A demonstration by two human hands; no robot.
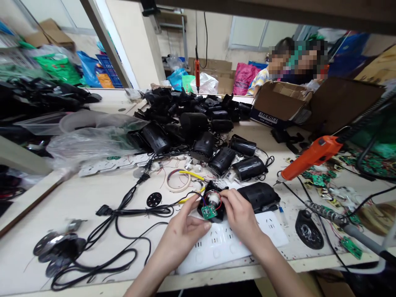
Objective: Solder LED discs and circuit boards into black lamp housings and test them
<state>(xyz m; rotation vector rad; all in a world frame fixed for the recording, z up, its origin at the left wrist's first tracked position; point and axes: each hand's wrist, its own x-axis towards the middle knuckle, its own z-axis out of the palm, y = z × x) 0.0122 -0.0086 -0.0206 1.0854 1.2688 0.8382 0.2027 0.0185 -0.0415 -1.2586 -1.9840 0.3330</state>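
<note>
So we've got the black housing (220, 215) with its green board (209, 211) over the white socket strip (216, 252), fingers of our left hand (185, 231) and right hand (240, 212) gripping its sides. Black shells (222, 161) litter the surface (74, 194) beyond, orange screwdriver (311, 159) off right.

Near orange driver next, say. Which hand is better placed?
Right, likely. The right hand is nearer the orange driver; the left hand would have to reach past the right. Both are at the green board, so the left could perhaps steady that.
</note>
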